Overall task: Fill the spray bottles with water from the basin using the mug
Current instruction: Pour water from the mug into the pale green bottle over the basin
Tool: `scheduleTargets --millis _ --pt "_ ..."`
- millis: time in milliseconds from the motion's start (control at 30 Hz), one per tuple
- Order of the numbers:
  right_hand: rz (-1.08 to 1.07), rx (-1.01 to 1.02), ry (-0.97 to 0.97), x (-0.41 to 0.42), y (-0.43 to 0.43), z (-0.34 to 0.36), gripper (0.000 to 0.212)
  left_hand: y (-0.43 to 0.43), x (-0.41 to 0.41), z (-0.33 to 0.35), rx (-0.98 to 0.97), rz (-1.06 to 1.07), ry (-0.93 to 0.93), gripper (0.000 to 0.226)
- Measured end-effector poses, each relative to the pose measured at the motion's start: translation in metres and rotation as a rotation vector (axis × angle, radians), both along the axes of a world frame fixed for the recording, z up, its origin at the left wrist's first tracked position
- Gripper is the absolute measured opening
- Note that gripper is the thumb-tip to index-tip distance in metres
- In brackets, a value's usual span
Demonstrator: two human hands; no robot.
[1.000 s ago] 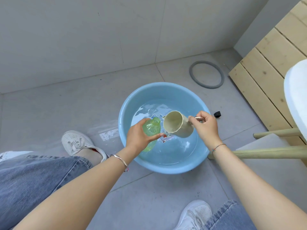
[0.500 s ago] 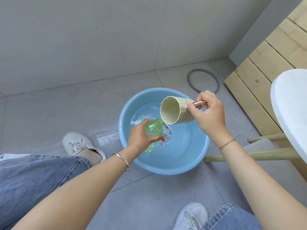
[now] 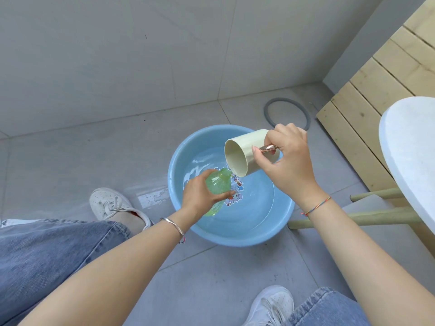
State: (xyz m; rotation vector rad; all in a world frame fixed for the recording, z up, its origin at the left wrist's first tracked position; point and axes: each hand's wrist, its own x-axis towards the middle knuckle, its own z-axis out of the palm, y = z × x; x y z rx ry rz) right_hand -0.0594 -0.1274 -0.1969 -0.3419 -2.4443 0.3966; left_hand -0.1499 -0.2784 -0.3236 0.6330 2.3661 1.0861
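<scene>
Grey floor (image 3: 70,161); right grip (image 3: 287,163) clasps mug (image 3: 243,147), tipped over bottle (image 3: 217,184) left grip (image 3: 199,195) clasps.

- The left hand (image 3: 200,196) covered the 9 o'clock side of the green bottle (image 3: 219,185).
- The right hand (image 3: 288,167) hid part of the handle of the mug (image 3: 243,152).
- At 3 o'clock, the frame edge cut off the white tabletop (image 3: 410,142).

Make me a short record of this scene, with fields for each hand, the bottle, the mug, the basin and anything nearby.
left hand: grips the green bottle round its body, over the basin
right hand: holds the mug by its metal handle
green bottle: uncapped, tilted, mouth up toward the mug
mug: cream, tipped sideways, rim just above the bottle's mouth
basin: blue, on the tiled floor, holding water
nearby: grey ring on the floor behind the basin
</scene>
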Motion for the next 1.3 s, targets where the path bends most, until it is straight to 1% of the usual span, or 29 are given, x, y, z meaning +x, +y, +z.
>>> scheduleTargets --millis 267,433,500,667,733,767,800,833,900,933,1000,1067,1133,1233,1300 --pt "0.019 0.070 0.013 -0.001 -0.001 0.004 0.027 -0.001 0.001 0.001 0.007 0.013 0.003 0.080" --pt "-0.100 -0.115 0.015 0.005 0.013 -0.015 0.030 -0.002 0.003 0.003 0.038 0.028 -0.008 0.079" --pt "-0.110 -0.092 -0.035 0.010 0.020 -0.029 0.030 -0.002 0.003 0.004 0.044 0.027 -0.013 0.079" --pt "-0.097 0.061 -0.131 0.028 0.030 -0.057 0.025 0.001 0.006 0.008 0.070 0.026 -0.016 0.078" --pt "-0.139 0.025 -0.156 0.036 0.034 -0.060 0.026 0.002 0.007 0.012 0.077 0.025 -0.015 0.079" --pt "-0.201 -0.045 -0.150 0.040 0.036 -0.062 0.028 0.002 0.008 0.015 0.083 0.023 -0.016 0.079" --pt "-0.282 -0.163 -0.122 0.043 0.036 -0.061 0.031 0.002 0.008 0.018 0.091 0.022 -0.021 0.079" --pt "-0.352 -0.331 -0.053 0.045 0.037 -0.058 0.034 0.002 0.009 0.022 0.103 0.022 -0.026 0.080" --pt "-0.456 -0.757 0.141 0.046 0.034 -0.045 0.039 0.002 0.009 0.032 0.130 0.019 -0.023 0.081" --pt "-0.500 -0.934 0.221 0.046 0.033 -0.036 0.041 0.003 0.008 0.038 0.140 0.013 -0.015 0.081" --pt "-0.585 -1.141 0.316 0.046 0.033 -0.018 0.043 0.005 0.007 0.057 0.153 -0.009 0.017 0.081" --pt "-0.629 -1.298 0.353 0.042 0.033 -0.004 0.039 0.007 0.005 0.075 0.176 -0.021 0.038 0.079" --pt "-0.633 -1.402 0.406 0.042 0.029 0.018 0.036 0.011 0.005 0.100 0.214 -0.041 0.057 0.076" --pt "-0.573 -1.445 0.497 0.044 0.027 0.055 0.040 0.017 0.008 0.138 0.254 -0.073 0.102 0.066" --pt "-0.510 -1.434 0.553 0.055 0.028 0.089 0.040 0.024 0.013 0.168 0.285 -0.113 0.141 0.066"
